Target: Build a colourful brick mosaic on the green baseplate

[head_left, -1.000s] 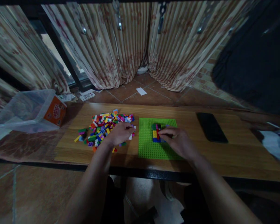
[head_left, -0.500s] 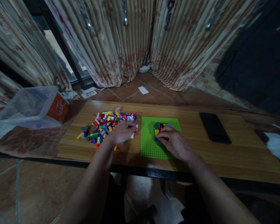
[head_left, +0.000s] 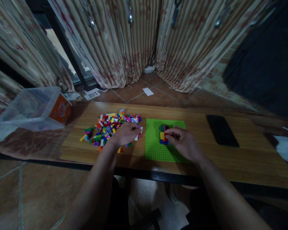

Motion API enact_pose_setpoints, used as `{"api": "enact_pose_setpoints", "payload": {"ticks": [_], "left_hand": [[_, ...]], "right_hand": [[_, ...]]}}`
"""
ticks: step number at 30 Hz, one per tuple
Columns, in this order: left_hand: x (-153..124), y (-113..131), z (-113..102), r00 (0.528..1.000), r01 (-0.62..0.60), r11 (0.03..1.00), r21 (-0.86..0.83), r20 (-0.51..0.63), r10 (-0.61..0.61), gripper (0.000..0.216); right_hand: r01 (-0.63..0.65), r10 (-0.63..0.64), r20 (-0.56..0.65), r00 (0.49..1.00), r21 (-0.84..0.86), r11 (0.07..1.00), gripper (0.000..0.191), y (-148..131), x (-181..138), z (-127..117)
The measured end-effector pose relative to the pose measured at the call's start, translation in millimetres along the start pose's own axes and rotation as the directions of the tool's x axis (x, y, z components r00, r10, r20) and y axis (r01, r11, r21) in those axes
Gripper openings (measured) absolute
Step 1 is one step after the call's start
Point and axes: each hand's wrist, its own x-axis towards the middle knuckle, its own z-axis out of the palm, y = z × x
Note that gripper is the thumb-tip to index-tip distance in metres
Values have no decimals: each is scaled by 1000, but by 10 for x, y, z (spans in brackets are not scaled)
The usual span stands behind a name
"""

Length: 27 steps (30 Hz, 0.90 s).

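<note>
While the right hand (head_left: 184, 141) touches a multicoloured rectangular plastic-brick build (head_left: 162, 136), left hand (head_left: 125, 133) at a mixed-colour plastic brick pile (head_left: 108, 131), both grips unclear.

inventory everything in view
wooden table: one, brown, centre
small plastic bricks: many, multicoloured, table left
square studded plastic baseplate: one, green, centre
plastic brick build: one, multicoloured, on baseplate
rectangular phone: one, black, table right
plastic bin: one, transparent, far left
patterned fabric curtains: several, beige, background
metal hooks: several, silver, top
flat papers: several, white, on tiled floor
bulky shape: one, black, upper right
crumpled bundle: one, whitish, far right
left hand: one, bare, over bricks
right hand: one, bare, touching build
</note>
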Motion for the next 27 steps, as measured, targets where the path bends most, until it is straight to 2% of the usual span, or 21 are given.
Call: {"api": "enact_pose_setpoints", "payload": {"ticks": [9,14,19,27], "left_hand": [[-17,30,-1,1000,6,1000,25,-1,-6,26],[-28,46,-10,1000,14,1000,-1,9,-14,27],[-30,45,25,998,37,994,-98,53,-32,25],[-31,109,123,992,23,969,-247,124,8,24]], "right_hand": [[-54,52,-22,998,-105,993,11,45,51,87],[-31,29,-18,999,-161,987,10,20,67,77],[-3,9,27,1000,-201,980,15,-17,91,66],[11,-3,65,998,-130,991,18,-21,65,0]]}}
